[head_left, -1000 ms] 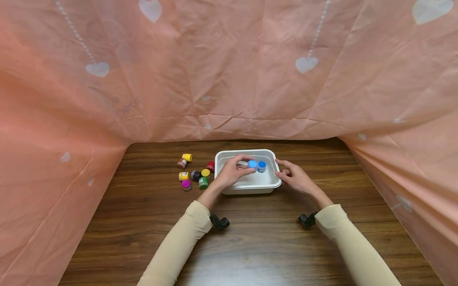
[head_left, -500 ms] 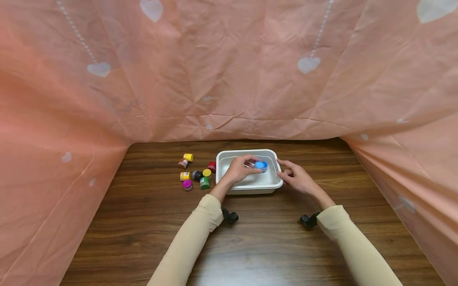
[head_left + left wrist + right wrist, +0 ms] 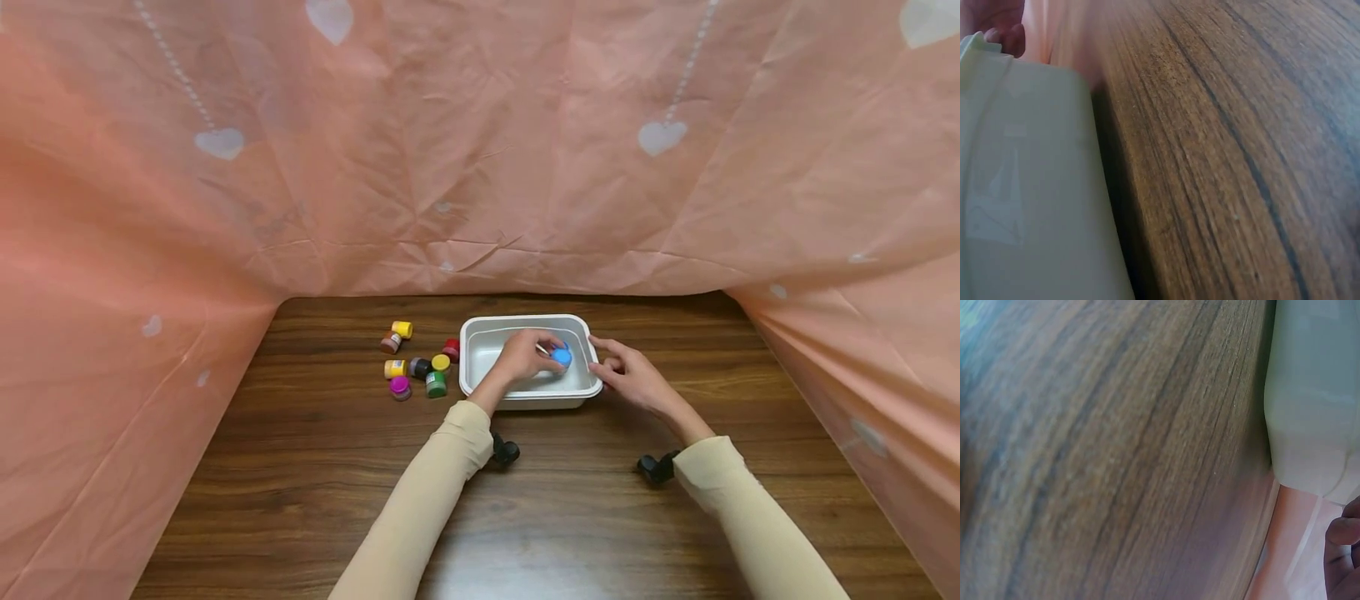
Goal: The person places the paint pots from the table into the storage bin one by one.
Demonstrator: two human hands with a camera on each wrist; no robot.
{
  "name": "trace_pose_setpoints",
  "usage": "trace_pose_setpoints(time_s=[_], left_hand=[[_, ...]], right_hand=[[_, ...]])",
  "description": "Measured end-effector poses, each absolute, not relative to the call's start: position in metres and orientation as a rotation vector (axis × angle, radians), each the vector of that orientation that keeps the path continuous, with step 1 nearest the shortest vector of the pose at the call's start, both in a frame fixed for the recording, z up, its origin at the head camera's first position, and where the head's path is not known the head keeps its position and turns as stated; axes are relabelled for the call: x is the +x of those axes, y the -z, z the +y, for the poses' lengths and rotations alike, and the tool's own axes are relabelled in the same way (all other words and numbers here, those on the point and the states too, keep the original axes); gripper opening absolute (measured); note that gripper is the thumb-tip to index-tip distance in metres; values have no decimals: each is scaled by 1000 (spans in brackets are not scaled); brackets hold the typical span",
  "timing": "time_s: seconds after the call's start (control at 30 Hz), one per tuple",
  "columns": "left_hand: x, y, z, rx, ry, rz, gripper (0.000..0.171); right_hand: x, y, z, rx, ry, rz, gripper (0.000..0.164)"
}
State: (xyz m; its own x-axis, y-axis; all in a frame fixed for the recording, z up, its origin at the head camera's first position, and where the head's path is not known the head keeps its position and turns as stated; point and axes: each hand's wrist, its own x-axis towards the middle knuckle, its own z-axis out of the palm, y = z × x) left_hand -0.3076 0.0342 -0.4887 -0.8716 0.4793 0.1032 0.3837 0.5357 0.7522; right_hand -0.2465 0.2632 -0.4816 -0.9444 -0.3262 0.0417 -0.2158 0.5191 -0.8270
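Left hand (image 3: 521, 357) round blue-lidded jar (image 3: 562, 357)

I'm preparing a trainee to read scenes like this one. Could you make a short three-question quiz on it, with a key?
1. Multiple choice. Where is the right hand?
A: at the right end of the white tray
B: on the red jar
C: on the black jar

2. True or false. The green jar is outside the white tray.

3. Fill in the missing word. In the head view, the left hand holds a small jar with a ____ lid.

Key: 1. A; 2. true; 3. blue
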Motion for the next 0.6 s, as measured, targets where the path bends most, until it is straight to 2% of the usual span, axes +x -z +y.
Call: trace_pose_setpoints(time_s=[0.6], left_hand=[[-312, 495, 41, 812, -1000, 2752, 37]], right_hand=[[-246, 480, 263, -454, 1408, 2613, 60]])
